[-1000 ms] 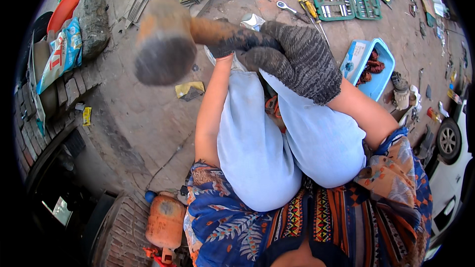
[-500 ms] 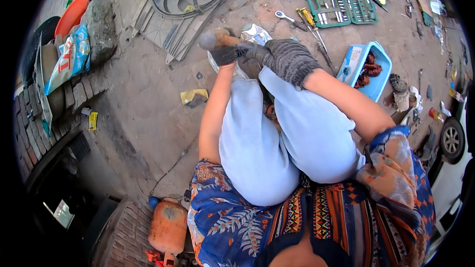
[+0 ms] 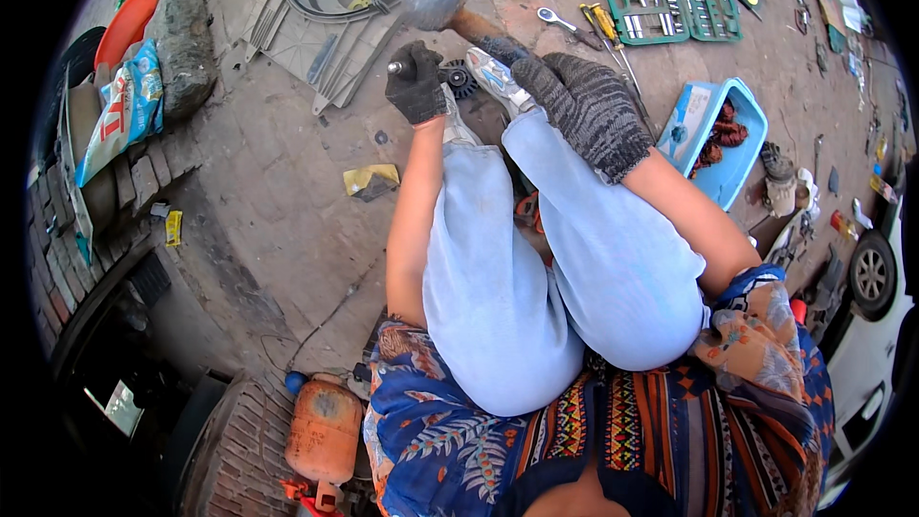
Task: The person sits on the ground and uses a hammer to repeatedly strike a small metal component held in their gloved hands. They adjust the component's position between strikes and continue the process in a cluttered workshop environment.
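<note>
In a dark glove, my left hand (image 3: 415, 84) is closed round a short metal rod (image 3: 394, 68), whose shiny round end pokes out at the left. The rest of the rod is hidden by the fingers. A dark toothed round part (image 3: 458, 79) sits beside this hand, between my shoes. My right hand (image 3: 589, 110), in a grey knitted glove, grips a hammer (image 3: 474, 29) by its handle. The heavy grey head is raised beyond my left hand, apart from the rod. My knees, in light blue trousers (image 3: 488, 258), are drawn up between my arms.
A fan in its shroud (image 3: 330, 0) lies ahead. At the far right are an opened green socket set (image 3: 639, 0), a ratchet (image 3: 565, 24) and screwdrivers (image 3: 605, 27). A blue bin (image 3: 732, 148) holds reddish-brown coils. An orange tank (image 3: 325, 431) stands near left.
The hammer head has risen from near my left hand to farther ahead and slightly right. My left hand has moved a little left, and the toothed part now shows beside it.
</note>
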Demonstrator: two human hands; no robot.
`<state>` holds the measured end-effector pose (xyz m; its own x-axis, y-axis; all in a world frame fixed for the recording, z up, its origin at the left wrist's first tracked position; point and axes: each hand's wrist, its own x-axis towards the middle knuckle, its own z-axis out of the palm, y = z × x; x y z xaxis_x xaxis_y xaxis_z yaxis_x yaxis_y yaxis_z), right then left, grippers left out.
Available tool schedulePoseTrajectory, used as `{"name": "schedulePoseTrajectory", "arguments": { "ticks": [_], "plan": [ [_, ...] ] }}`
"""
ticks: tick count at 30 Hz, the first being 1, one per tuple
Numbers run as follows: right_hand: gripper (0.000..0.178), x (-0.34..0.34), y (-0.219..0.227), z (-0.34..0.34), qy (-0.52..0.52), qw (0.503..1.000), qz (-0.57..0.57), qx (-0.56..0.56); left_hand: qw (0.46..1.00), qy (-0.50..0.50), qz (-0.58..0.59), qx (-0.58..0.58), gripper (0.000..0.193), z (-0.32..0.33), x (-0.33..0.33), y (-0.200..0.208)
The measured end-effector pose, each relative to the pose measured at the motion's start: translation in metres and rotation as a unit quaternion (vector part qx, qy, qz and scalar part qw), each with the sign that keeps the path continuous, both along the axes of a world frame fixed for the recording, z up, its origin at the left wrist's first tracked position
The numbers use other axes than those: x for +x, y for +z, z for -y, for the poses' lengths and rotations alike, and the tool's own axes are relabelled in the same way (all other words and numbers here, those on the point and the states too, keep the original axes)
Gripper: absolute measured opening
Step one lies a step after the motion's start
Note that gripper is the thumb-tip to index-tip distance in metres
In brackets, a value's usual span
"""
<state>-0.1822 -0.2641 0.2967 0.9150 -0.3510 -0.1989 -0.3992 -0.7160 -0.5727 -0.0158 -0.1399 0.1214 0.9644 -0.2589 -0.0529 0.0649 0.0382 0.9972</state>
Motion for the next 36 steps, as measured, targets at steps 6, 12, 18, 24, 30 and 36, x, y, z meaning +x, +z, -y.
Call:
{"name": "schedulePoseTrajectory", "arguments": {
  "ticks": [6,12,18,24,30,36],
  "plan": [
    [0.026,0.005,-0.002,-0.001,-0.047,0.997,-0.014,0.054,1.000,-0.006,0.014,-0.008,0.011,0.003,0.000,-0.009],
    [0.044,0.005,-0.007,-0.002,-0.107,0.989,0.058,0.082,1.000,-0.003,0.010,-0.016,0.012,0.000,0.004,-0.021],
    [0.045,0.004,-0.009,-0.002,-0.096,0.990,0.069,0.072,0.999,-0.009,0.038,0.002,0.012,0.000,0.005,-0.023],
    [0.044,0.006,-0.011,-0.002,-0.092,0.992,0.048,0.073,0.999,0.002,0.036,-0.009,0.012,-0.001,0.005,-0.025],
    [0.045,0.005,-0.017,-0.002,-0.083,0.993,0.056,0.062,0.999,0.003,0.012,0.034,0.015,-0.001,0.006,-0.018],
    [0.041,0.007,-0.010,-0.001,-0.082,0.994,0.026,0.069,0.997,0.033,0.029,0.067,0.018,0.002,0.006,-0.017]
  ]
}}
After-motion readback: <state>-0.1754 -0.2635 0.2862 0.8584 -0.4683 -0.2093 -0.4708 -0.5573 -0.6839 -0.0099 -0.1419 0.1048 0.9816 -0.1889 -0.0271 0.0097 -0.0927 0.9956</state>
